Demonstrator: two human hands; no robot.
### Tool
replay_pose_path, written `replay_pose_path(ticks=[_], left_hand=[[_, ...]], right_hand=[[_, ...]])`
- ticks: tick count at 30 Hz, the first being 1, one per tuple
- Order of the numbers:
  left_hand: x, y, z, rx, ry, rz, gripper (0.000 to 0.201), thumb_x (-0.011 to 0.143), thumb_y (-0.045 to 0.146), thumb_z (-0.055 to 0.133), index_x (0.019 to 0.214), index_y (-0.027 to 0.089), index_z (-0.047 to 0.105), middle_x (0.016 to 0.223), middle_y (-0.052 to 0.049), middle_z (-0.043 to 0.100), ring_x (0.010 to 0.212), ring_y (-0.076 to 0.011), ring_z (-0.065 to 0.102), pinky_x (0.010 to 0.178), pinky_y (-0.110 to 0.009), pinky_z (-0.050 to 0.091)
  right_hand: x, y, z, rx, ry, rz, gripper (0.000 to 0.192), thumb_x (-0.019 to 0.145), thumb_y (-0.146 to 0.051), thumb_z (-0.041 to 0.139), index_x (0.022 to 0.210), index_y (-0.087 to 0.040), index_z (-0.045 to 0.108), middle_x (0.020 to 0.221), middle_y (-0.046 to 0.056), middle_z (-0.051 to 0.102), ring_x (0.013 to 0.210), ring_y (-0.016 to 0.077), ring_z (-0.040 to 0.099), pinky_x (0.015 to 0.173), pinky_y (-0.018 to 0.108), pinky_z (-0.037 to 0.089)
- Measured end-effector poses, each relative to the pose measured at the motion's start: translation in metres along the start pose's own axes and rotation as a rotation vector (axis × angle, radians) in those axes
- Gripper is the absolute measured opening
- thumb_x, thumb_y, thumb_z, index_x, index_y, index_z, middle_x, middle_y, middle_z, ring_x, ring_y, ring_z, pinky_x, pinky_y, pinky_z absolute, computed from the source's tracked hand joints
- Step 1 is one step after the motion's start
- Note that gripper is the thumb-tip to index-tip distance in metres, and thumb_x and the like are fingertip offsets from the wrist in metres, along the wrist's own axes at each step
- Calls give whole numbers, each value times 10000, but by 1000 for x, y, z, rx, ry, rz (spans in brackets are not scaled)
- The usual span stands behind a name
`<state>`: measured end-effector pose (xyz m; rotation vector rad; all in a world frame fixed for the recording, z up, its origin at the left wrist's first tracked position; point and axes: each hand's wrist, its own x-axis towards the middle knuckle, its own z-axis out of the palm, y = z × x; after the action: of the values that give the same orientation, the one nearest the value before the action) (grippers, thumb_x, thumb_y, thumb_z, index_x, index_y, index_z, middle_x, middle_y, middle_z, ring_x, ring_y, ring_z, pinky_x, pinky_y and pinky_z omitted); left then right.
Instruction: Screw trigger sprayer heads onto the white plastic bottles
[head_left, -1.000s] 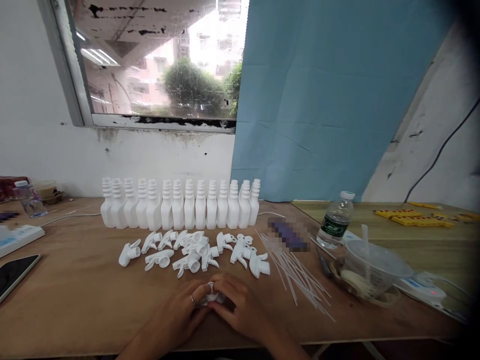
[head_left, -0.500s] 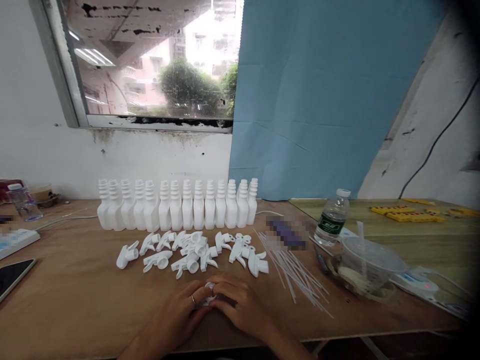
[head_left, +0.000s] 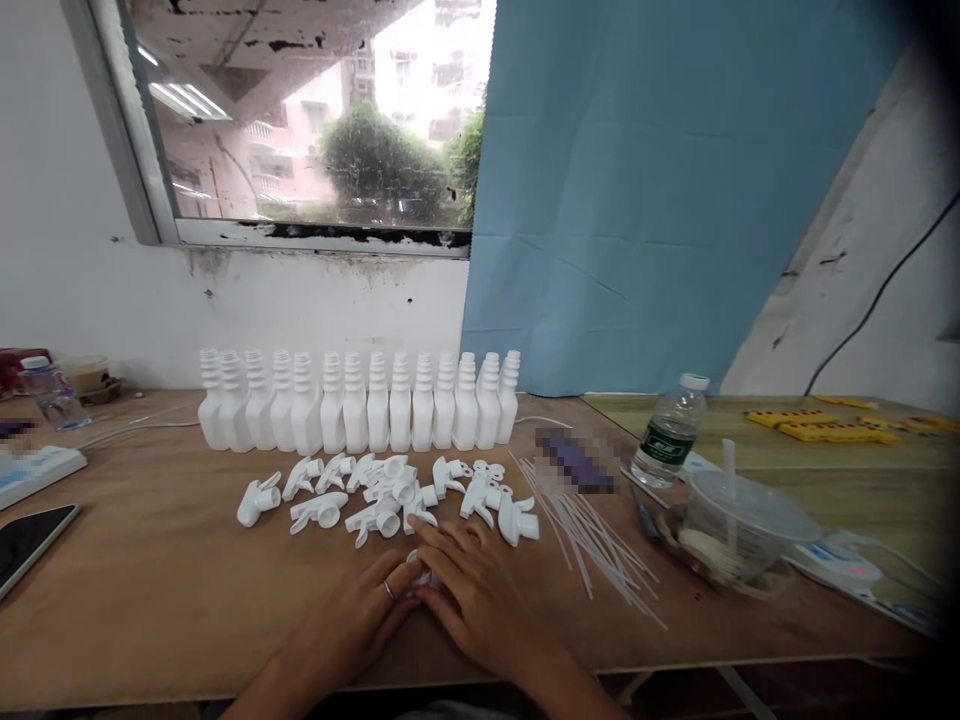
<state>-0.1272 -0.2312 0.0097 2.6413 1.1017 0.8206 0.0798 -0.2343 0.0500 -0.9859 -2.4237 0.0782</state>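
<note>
Near the front of the table, my left hand (head_left: 358,612) and my right hand (head_left: 476,598) meet around a white spray trigger head (head_left: 424,576), mostly hidden by the fingers. The left fingers and thumb, with a ring on one finger, are closed on it. My right thumb and index finger press on its other side, while the other right fingers stretch forward. Just beyond lie several loose white trigger heads (head_left: 390,485) in a scattered pile. Behind them stands a row of white bottles (head_left: 379,415), upright and without caps.
Thin white tubes (head_left: 589,530) lie fanned out to the right. Further right are a water bottle (head_left: 666,440) and a lidded plastic bowl (head_left: 750,510) with a straw. A phone (head_left: 34,545) and a power strip (head_left: 41,475) lie at the left.
The fingers of my right hand have straightened and spread forward over the trigger head. Both hands stay together at nearly the same spot. The camera view has shifted slightly.
</note>
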Motion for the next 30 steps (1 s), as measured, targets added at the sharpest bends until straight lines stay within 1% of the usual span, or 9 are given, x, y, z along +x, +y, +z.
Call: replay_pose_path(ticks=[5,9,13,16,19,22,24,26,30], left_hand=[[1,3,-3,3,-16,8,341,947,212,459,1279,286,478,1112,-55,619,948,-204,633,815,-280,526],[1,2,0,-39,7,-10,340,930,193,476,1259,279,481,1033,-37,616,895,-186,631,785,-264,515],[-1,-1,6,-38,19,-56,177,933,241,511,1108,262,529,964,-10,621,832,-170,630,740,-251,495],[0,1,6,-26,14,-91,91,941,264,511,1030,245,517,942,-3,627,828,-172,622,738,-257,477],[1,4,2,-11,-5,-82,96,937,255,506,1031,241,493,946,-5,621,809,-176,612,709,-260,461],[2,8,-3,-22,-2,-73,166,905,251,542,1058,243,478,981,-13,620,825,-184,607,723,-264,454],[2,9,-6,-49,-4,-85,189,895,266,554,1068,245,480,998,-15,622,841,-186,606,740,-265,452],[2,10,-8,-95,-24,-106,145,921,281,520,1060,250,493,999,-10,627,857,-181,607,758,-262,451],[0,8,-6,-156,-44,-177,114,951,318,479,1037,260,524,992,6,648,881,-180,617,782,-260,454]], right_hand=[[-1,-2,-5,189,-89,51,354,891,-276,605,1234,-249,523,1487,50,414,1329,266,401,1057,502,368],[-5,0,-3,366,-78,73,448,853,-236,643,1285,-273,528,1463,41,448,1349,242,384,1098,455,353],[-8,5,-1,481,-69,125,341,892,-253,591,1232,-271,598,1466,46,444,1356,239,386,1118,451,322],[-10,16,-8,495,-5,198,307,907,-283,568,1209,-266,621,1416,60,505,1298,234,463,1095,418,347],[-17,44,-24,319,191,307,226,909,-286,529,1073,-237,677,1128,75,690,1054,233,621,939,371,457],[-31,85,-44,-50,326,413,237,887,-248,467,845,-192,694,854,94,717,815,251,643,795,374,452],[-42,110,-55,-225,303,498,232,844,-202,459,766,-180,677,803,101,711,776,261,637,746,364,435],[-50,130,-59,-295,242,573,209,818,-192,473,732,-180,663,778,95,703,762,251,639,713,336,426],[-56,145,-47,-376,84,717,172,789,-208,542,649,-184,639,726,86,681,745,241,637,654,301,398]])
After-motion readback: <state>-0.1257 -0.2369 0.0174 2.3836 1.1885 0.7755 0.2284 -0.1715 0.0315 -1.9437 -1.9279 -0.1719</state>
